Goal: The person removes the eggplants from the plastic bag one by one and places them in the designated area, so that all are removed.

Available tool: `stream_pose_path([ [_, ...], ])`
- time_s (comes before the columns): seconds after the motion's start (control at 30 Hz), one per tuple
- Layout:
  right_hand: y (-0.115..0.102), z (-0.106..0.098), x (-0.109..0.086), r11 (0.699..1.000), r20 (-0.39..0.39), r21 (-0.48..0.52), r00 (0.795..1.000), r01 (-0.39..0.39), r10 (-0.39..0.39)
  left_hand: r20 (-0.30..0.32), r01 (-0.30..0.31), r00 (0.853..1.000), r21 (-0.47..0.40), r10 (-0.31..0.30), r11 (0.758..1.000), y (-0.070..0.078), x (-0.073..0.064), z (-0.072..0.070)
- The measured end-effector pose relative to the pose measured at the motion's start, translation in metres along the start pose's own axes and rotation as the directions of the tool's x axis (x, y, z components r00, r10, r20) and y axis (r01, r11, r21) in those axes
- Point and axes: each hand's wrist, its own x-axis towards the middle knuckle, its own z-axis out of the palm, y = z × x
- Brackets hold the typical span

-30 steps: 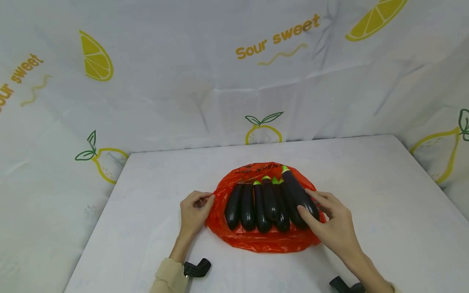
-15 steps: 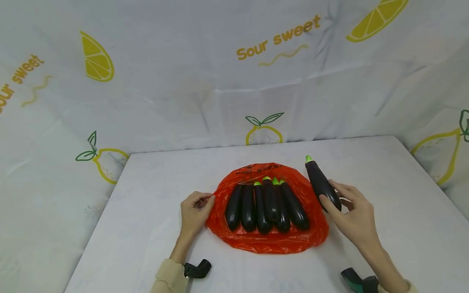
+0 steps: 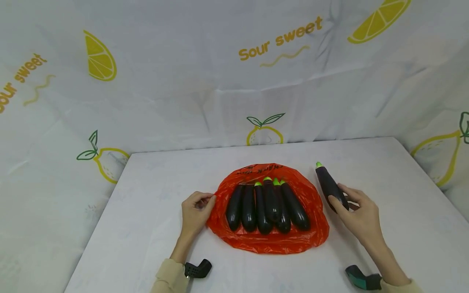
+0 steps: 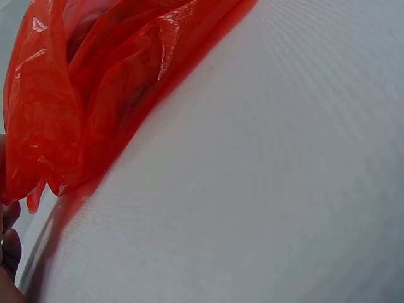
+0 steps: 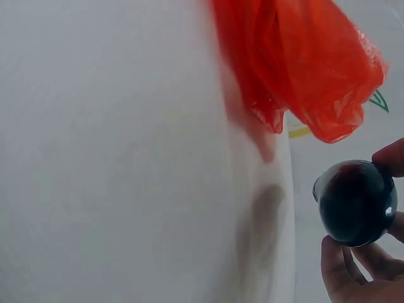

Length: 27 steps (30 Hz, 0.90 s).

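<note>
My right hand [image 3: 360,213] grips one dark purple eggplant [image 3: 327,185] near its thick end, green tip pointing away, just right of the red plastic bag [image 3: 271,244]. In the right wrist view the held eggplant [image 5: 358,202] appears end-on between thumb and fingers, its shadow on the table. My left hand [image 3: 196,211] pinches the bag's left edge. Several more eggplants [image 3: 249,207] lie side by side in the open bag, green tips toward the back. The left wrist view shows the crumpled red bag [image 4: 113,82], with only parts of my fingers at the left border.
The bag rests on a white-covered table [image 3: 154,179]. Behind it hangs a white cloth [image 3: 183,81] printed with lemons. Dark wrist-worn devices sit on both forearms, the left one [image 3: 198,268] close over the table.
My right hand has lifted one eggplant from the right end of the row and carried it rightward out of the bag. My left hand has stayed at the bag's edge.
</note>
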Motion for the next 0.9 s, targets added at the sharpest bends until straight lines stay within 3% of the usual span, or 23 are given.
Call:
stream_pose_path([
  [0.23,0.008,0.001,0.000,0.998,0.030,-0.052,0.999,-0.043,0.044,0.013,0.002,1.000,0.006,-0.003,1.000,-0.003,-0.001,-0.002],
  [0.9,0.014,0.003,-0.002,0.994,0.105,-0.066,0.990,-0.089,0.096,0.029,-0.020,0.999,0.027,0.019,0.999,-0.003,0.001,-0.002],
])
